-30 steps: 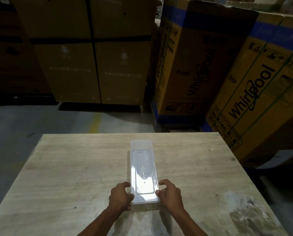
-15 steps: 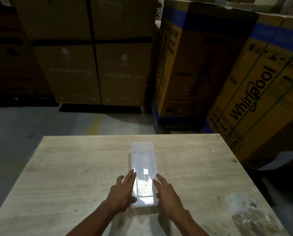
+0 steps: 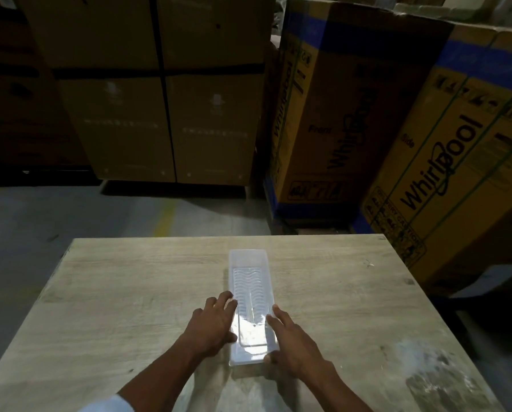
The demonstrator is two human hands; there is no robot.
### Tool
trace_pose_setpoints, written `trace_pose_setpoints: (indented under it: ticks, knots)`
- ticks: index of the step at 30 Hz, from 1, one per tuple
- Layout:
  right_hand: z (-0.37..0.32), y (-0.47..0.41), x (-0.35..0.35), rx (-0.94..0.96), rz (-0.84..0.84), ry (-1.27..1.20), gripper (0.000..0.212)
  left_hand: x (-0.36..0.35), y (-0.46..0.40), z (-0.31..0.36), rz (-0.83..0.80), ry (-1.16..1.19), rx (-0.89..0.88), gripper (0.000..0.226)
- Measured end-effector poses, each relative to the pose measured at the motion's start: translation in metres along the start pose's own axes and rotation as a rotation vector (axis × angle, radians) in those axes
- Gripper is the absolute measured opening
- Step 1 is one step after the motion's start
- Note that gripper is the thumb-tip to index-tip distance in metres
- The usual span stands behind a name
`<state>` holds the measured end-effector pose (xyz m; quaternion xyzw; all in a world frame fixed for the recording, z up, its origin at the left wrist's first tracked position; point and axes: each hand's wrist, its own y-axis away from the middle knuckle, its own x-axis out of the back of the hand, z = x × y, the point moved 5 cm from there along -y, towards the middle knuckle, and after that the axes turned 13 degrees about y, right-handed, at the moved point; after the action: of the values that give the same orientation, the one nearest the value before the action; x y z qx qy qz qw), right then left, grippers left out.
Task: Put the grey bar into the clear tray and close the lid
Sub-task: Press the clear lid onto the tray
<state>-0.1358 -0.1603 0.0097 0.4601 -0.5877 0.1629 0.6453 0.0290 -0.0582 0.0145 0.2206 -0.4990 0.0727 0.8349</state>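
Note:
A long clear tray (image 3: 250,281) with a ribbed lid lies lengthwise on the wooden table (image 3: 129,292), its lid down flat. My left hand (image 3: 211,325) rests against the tray's left side near its front end, fingers spread. On the other side, my right hand (image 3: 290,343) lies along the right edge with the thumb at the front corner. Both hands touch the tray with flat fingers. I cannot make out a grey bar; glare covers the tray's near end.
Large cardboard appliance boxes (image 3: 427,150) stand close behind the table on the right, and darker boxes (image 3: 165,114) at the back. Grey floor with a yellow line (image 3: 165,215) lies beyond the table's far edge. A pale stain (image 3: 433,379) marks the front right of the table.
My hands went from gripping the tray's near end with curled fingers to lying flat along its two sides, sliding a little farther up the tray.

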Motion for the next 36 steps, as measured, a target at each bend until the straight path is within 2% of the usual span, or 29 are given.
trace_pose_setpoints:
  ticks: [6, 9, 16, 22, 26, 28, 36]
  knots:
    - [-0.003, -0.003, 0.004, -0.011, 0.000, 0.031, 0.093, 0.003, -0.016, -0.004, -0.089, -0.028, 0.017, 0.092]
    - [-0.003, -0.006, 0.008, -0.015, -0.016, 0.035, 0.090, 0.008, -0.017, -0.002, -0.084, -0.031, 0.004, 0.095]
    - [-0.004, -0.015, 0.015, -0.039, 0.043, 0.015, 0.058, 0.009, -0.024, -0.005, -0.074, 0.028, 0.040, 0.119]
    - [-0.007, -0.027, 0.019, -0.042, 0.087, 0.093, 0.070, 0.009, -0.025, -0.004, -0.081, 0.040, 0.056, 0.117]
    - [-0.006, -0.043, 0.028, -0.060, 0.079, 0.136, 0.061, 0.007, -0.024, -0.005, -0.089, 0.042, 0.067, 0.116]
    - [-0.003, -0.052, 0.030, -0.070, 0.063, 0.140, 0.066, 0.007, -0.022, -0.006, -0.087, 0.025, 0.070, 0.115]
    - [0.001, -0.075, 0.033, -0.037, -0.101, 0.146, 0.111, 0.005, -0.019, -0.005, -0.107, 0.029, 0.085, 0.114]
